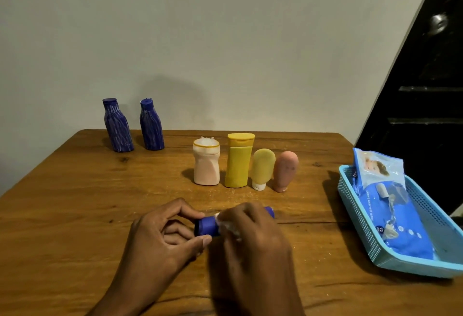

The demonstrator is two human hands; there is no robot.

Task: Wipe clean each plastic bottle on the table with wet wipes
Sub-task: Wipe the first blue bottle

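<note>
A person wipes a blue bottle [208, 225] held on its side at lower centre of the frame

Left hand [160, 230] pinches the cap end; right hand [253, 230] clasps a wipe [229, 228] round the body; turning it under steady pressure should reach every side; the right hand hides most of bottle and wipe

blue bottle [208, 225] middle hidden under right hand [253, 238] | wipe [231, 228] mostly covered | basket [426, 218] corner cut off right
</note>
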